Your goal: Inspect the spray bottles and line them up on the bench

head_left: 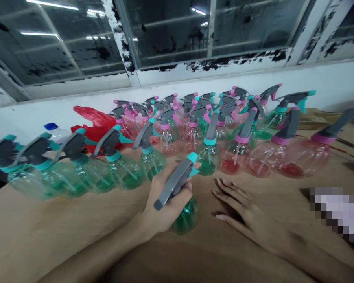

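My left hand (168, 196) is wrapped round the neck of a green spray bottle (186, 218) with a grey and turquoise trigger head. The bottle stands near the middle of the table, its lower body showing below my fingers. My right hand (242, 206) lies to the right of it, palm down with fingers spread, holding nothing. Just behind the hands stand a turquoise-collared spray bottle (207, 163) and a pink-collared spray bottle (233, 161). On the left runs a row of green spray bottles (125, 173).
Many pink and green spray bottles (193, 135) crowd the back of the wooden table (85, 232). A red plastic bag (96, 124) and a blue-capped container (56, 133) lie at the back left. A blurred-out pale object (342, 214) is at the right. Behind is a wall with windows (212, 35).
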{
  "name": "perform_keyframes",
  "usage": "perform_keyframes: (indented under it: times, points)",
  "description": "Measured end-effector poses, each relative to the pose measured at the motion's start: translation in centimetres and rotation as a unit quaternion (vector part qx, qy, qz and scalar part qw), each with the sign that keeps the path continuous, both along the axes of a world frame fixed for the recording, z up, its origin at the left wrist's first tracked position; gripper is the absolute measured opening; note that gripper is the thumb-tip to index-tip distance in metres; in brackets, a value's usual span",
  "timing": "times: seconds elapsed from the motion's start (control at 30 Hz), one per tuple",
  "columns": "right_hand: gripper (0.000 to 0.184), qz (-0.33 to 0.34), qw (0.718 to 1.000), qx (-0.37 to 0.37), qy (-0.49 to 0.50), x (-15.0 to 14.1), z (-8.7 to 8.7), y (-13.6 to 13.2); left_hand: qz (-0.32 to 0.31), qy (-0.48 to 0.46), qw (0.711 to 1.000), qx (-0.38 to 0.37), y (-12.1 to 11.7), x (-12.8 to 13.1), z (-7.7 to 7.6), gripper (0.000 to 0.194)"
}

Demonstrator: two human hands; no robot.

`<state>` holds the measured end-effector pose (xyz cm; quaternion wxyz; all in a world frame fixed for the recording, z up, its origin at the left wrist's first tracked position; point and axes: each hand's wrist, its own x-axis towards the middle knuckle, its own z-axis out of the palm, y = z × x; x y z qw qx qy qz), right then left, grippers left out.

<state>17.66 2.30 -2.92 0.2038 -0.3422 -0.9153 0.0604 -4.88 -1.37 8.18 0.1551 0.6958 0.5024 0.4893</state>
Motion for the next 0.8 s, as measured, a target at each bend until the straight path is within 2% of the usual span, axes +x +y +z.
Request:
perform_keyframes:
  times: [0.17,0.3,0.47,0.6,0.7,0.8]
  points:
    - [0.053,0.033,0.999,-0.009,0.007,-0.5,0.5,-0.9,-0.003,-0.013,0.999,-0.04,-0.2,0.1,0.1,0.015]
    - [0.058,0.046,0.997,-0.037,0.046,-1.7,1.2,-2.4,0.003,-0.016,1.0,-0.014,-0.1,0.2,-0.1,0.01]
    - [0.075,0.034,0.994,-0.065,0.081,-3.6,2.1,-3.8,0.024,-0.027,0.999,-0.015,-0.2,0.5,-0.2,0.009]
    - [0.084,0.014,0.987,-0.062,0.144,-5.3,3.0,-4.5,0.016,-0.034,0.999,-0.02,-0.4,0.7,-0.5,0.007]
    - [0.08,0.003,0.981,-0.068,0.183,-6.9,4.3,-4.9,-0.006,-0.043,0.999,-0.025,-0.5,0.7,-0.7,0.008]
    - [0.064,-0.023,0.978,-0.055,0.199,-8.4,5.4,-4.8,-0.014,-0.047,0.999,-0.02,-0.5,0.5,-0.8,0.015]
